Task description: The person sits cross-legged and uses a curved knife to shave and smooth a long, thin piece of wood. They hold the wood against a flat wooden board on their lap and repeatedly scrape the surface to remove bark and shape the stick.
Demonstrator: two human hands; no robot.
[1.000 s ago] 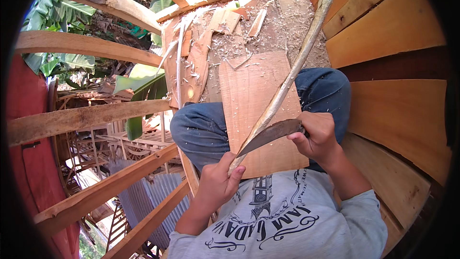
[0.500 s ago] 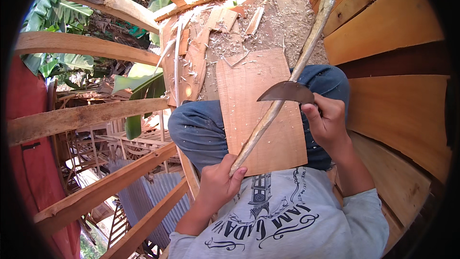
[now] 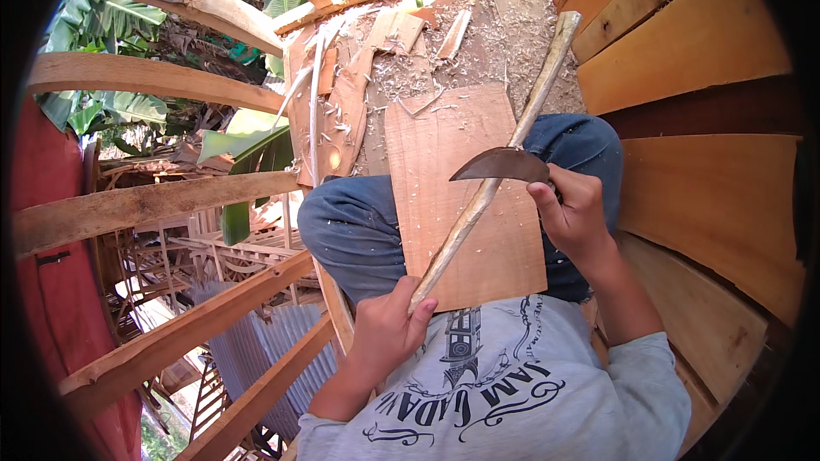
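A red panel stands at the far left, at nine o'clock. Wooden rails reach inward from that side, with broad green leaves beyond them at ten o'clock and corrugated metal sheets below, between seven and eight.

A seated person, seen from above, wears blue trousers and, at five to six o'clock, a grey shirt with a dark print. The left hand, just past six o'clock, is closed around the near end of a pale, slim stick.

At twelve o'clock is a wooden floor scattered with shavings and loose strips. A flat wooden board lies across the person's lap, at the middle. The stick slants over this board from six o'clock up to its far end, between one and two.

At two o'clock, a dark, curved knife crosses above the stick, its tip toward nine; whether blade and stick touch, I cannot tell. The right hand, at three o'clock, is wrapped around the knife's mostly hidden handle, well apart from the left. Wide planks form the wall at far right, around three o'clock.
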